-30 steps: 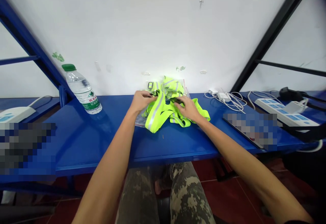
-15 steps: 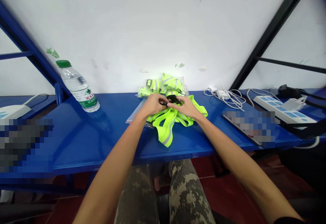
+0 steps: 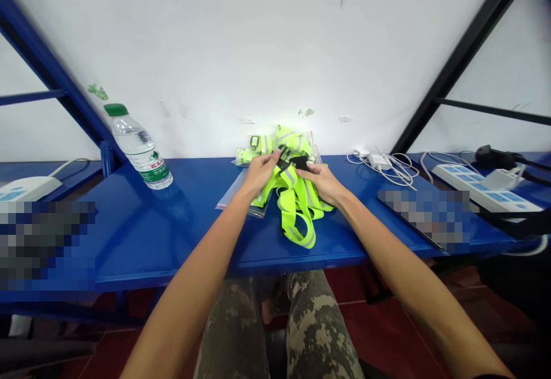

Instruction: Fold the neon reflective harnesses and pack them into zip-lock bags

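A neon yellow-green reflective strap point(image 3: 297, 231) with a grey stripe lies in loose loops on the blue table, one loop hanging toward the front edge. My left hand point(image 3: 262, 172) is closed, pinching a black plastic piece, apparently a buckle point(image 3: 284, 154), at the strap's upper end. Close beside it, my right hand point(image 3: 321, 181) is closed on the black part point(image 3: 300, 163) of the strap, thumb and fingers around its right side. Fingers partly cover both black pieces. Under the strap and my left wrist is a clear plastic bag point(image 3: 232, 191).
Behind my hands, more reflective straps in clear bags point(image 3: 294, 139) lie against the wall. A water bottle point(image 3: 144, 152) stands at left. White charger cables point(image 3: 400, 169), a phone-like device point(image 3: 419, 218) and a power strip point(image 3: 486, 189) are on the right.
My left hand has lifted slightly away, and the black pieces now show more between my hands. The strap's hanging loop has shifted right. The view has moved slightly.
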Tool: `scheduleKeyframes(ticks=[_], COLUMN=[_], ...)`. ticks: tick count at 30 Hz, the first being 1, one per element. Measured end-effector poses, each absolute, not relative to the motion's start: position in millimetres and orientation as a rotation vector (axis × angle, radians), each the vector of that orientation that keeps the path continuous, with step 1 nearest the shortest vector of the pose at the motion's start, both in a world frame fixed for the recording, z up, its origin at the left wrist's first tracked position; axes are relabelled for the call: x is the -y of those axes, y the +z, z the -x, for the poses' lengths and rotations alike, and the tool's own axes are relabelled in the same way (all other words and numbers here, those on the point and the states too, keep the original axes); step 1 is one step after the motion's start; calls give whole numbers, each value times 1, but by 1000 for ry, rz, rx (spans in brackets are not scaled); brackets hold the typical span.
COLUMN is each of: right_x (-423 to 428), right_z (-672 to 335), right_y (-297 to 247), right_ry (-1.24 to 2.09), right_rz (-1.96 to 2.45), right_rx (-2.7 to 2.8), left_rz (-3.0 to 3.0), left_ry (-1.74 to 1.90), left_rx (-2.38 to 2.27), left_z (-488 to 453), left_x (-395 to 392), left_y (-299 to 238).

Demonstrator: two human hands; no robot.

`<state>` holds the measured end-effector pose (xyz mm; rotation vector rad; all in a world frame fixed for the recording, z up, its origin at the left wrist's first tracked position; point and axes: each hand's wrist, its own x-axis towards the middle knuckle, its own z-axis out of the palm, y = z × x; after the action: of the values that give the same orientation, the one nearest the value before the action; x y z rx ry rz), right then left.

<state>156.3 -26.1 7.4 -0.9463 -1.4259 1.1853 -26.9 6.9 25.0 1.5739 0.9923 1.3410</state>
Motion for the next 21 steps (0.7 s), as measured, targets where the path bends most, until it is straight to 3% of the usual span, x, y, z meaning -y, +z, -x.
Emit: scheduleKeyframes(ticks=[2,4,6,10,12,15,21], right_x=[26,22,15,8,11,18,22], right_z=[-161,-173,-193,-241,-249,-227,-163], right_y=[8,13,27,79,100,97,15], right_ry=[1288,1164,828,-157,-424,-412,-253], right_rz=[964,1043,1160,1230,1149,1097,1154], right_rx=[1396,1365,1315,843,718,1119,2073], left_rz=[-1461,-1376,-1302,-1217,-1180,-1178,-1513], left_ry=[1400,1437,1449,1554,1609,1509,1118], left_rx=[-974,-943,-917,-858,-839,-892,-1106], left_z=[34,45,61,97,105,96,61], left_x=[-12,-17,-21,-22,-21,-16,-5], left_y=[28,33,42,64,71,68,44])
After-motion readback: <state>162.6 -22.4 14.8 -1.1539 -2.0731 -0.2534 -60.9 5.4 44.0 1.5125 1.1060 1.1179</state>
